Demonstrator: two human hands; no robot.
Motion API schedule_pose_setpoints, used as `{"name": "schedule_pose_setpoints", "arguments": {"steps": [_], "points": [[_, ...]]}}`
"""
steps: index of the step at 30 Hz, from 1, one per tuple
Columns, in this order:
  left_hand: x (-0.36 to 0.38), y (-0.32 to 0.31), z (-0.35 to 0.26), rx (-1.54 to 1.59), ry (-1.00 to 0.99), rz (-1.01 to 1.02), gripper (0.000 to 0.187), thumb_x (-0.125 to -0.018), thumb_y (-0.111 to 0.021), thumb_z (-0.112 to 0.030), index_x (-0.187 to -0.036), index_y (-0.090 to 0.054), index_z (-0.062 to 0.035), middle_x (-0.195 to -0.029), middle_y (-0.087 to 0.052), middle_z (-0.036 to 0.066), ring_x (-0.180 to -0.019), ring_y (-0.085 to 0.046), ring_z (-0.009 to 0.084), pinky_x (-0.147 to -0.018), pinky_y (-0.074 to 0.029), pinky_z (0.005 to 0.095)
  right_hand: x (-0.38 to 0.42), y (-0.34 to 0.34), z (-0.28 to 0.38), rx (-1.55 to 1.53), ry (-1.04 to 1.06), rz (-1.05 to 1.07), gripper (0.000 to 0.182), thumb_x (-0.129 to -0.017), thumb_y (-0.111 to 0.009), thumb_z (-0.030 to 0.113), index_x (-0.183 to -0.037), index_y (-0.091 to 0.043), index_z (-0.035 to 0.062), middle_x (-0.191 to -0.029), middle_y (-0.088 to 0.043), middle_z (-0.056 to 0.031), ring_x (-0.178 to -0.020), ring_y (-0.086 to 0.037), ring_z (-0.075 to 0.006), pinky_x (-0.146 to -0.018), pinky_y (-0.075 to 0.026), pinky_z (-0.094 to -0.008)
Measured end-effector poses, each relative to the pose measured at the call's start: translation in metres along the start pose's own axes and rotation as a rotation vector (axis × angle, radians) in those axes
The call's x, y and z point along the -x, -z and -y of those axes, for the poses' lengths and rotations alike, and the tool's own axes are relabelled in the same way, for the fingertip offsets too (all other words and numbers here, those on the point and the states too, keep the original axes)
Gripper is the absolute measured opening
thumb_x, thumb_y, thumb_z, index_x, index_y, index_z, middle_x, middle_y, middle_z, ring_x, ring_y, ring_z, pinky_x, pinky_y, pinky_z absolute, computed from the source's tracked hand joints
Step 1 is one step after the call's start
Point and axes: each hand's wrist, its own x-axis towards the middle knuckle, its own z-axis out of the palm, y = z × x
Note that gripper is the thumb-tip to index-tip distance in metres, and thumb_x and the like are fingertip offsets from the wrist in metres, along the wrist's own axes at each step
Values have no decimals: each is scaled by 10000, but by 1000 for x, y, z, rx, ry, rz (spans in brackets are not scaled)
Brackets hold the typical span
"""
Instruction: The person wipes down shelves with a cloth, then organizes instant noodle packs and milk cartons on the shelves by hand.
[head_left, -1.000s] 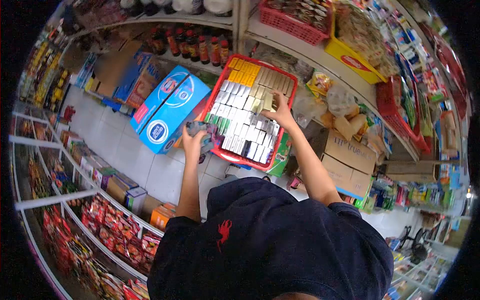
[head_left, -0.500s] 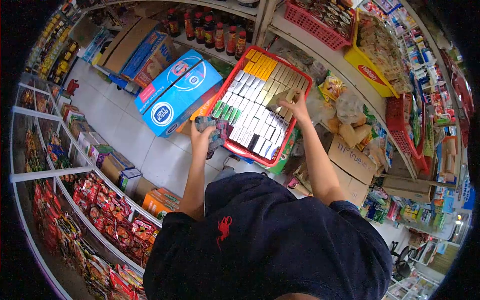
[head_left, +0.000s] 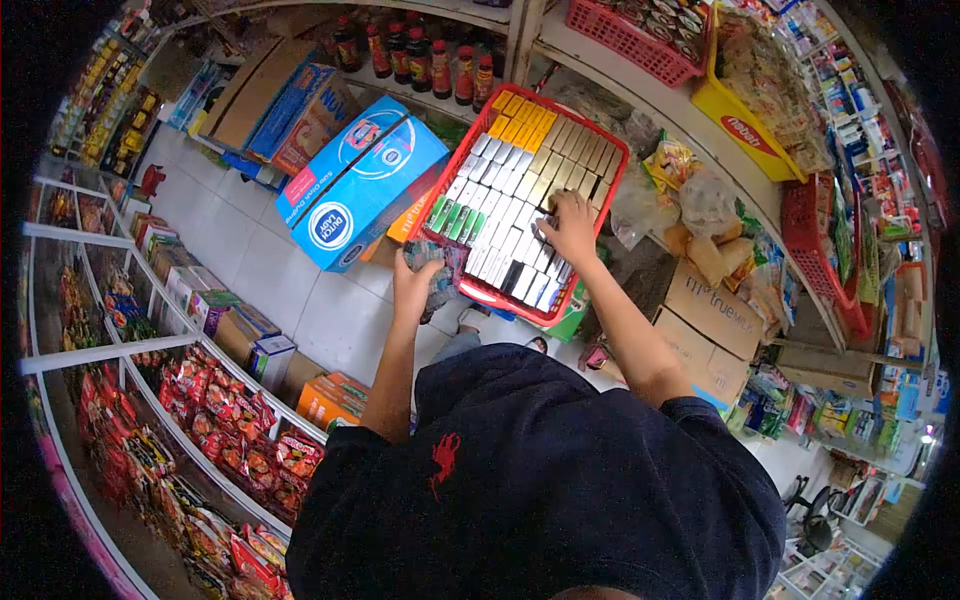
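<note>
A red plastic basket (head_left: 612, 180) holds tight rows of small boxes that look like cigarette packs (head_left: 510, 178), in white, gold, yellow and green. My right hand (head_left: 572, 228) is down among the gold and white packs near the basket's right side. Its fingers are bent, with a dark gap beside the thumb; whatever lies under them is hidden. Beside the basket's lower left corner, my left hand (head_left: 412, 285) is closed around a dark, crinkled plastic-looking bundle (head_left: 443, 272) with bluish and pink patches.
Left of the basket stands a blue Dutch Lady carton (head_left: 360, 180). Bottles (head_left: 440, 70) line a shelf behind. To the right are clear plastic bags (head_left: 708, 200) and a brown carton (head_left: 708, 325). Red snack packets (head_left: 215, 405) fill the left rack.
My right hand has moved down and left into the packs; the pale gold pack it held above them is no longer distinct. My left hand still holds the bundle, slightly nearer the basket.
</note>
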Motion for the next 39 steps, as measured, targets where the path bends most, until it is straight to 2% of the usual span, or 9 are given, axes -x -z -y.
{"name": "schedule_pose_setpoints", "arguments": {"steps": [1,3,8,9,12,14,20,27,39], "points": [[0,-1,1,21,2,33,518,-639,-674,-155,-1069,-436,9,-946,-559,103,-842,-540,212,-781,-424,299,1,3,2,33,-9,134,484,-667,-663,202,-1069,-468,16,-1119,-476,-177,-1085,-411,-344,-934,-318,-423],[3,-11,2,11,16,54,536,-657,-666,-166,-1101,-421,8,-973,-549,108,-866,-531,211,-786,-422,303,8,-3,1,71,47,-3,434,-695,-645,207,-1054,-486,22,-1135,-472,-166,-1088,-404,-342,-937,-319,-416],[3,-51,24,111,42,325,522,-800,-544,-260,-1226,-363,-19,-1121,-481,99,-1018,-475,204,-840,-390,299,50,24,53,-882,-124,239,560,-772,-617,209,-1227,-348,25,-1161,-458,-137,-1156,-376,-254,-975,-291,-349],[18,-65,4,292,299,405,494,-838,-498,-303,-1234,-366,-38,-1157,-468,83,-1034,-480,179,-838,-399,299,60,28,62,-1038,-212,295,580,-773,-623,193,-1243,-325,31,-1167,-455,-122,-1139,-393,-223,-964,-306,-344],[26,-85,-18,455,425,670,455,-858,-479,-317,-1220,-405,-52,-1136,-497,73,-1010,-505,155,-816,-420,313,76,24,50,-1186,-489,144,634,-676,-693,100,-1220,-372,40,-1075,-528,-88,-962,-514,-175,-871,-387,-291],[16,-88,-29,89,370,859,414,-875,-448,-301,-1206,-440,-54,-1047,-558,77,-950,-540,171,-795,-438,283,82,37,30,-1125,-619,80,541,-665,-680,68,-1152,-447,24,-1015,-560,-74,-922,-526,-162,-828,-411,-280],[-23,-102,-9,-905,-448,459,329,-757,-578,-142,-1063,-529,-35,-904,-586,167,-892,-550,311,-751,-447,377,134,74,-13,-1100,-791,-169,519,-655,-661,50,-1136,-468,24,-1022,-559,-77,-943,-523,-178,-841,-399,-291],[-15,-166,34,-1021,-725,634,335,-717,-576,-135,-1037,-541,-43,-896,-542,149,-852,-531,307,-715,-454,414,193,102,-29,-1135,-973,-372,495,-680,-636,28,-1138,-451,22,-989,-559,-66,-915,-528,-168,-835,-402,-286],[-25,-201,17,-1380,-610,691,490,-605,-661,-313,-1020,-564,-72,-1035,-459,118,-1007,-452,270,-766,-419,453,231,98,-25,-1110,-1067,-482,492,-676,-644,31,-1130,-456,14,-991,-564,-68,-900,-533,-165,-834,-408,-288]]}}
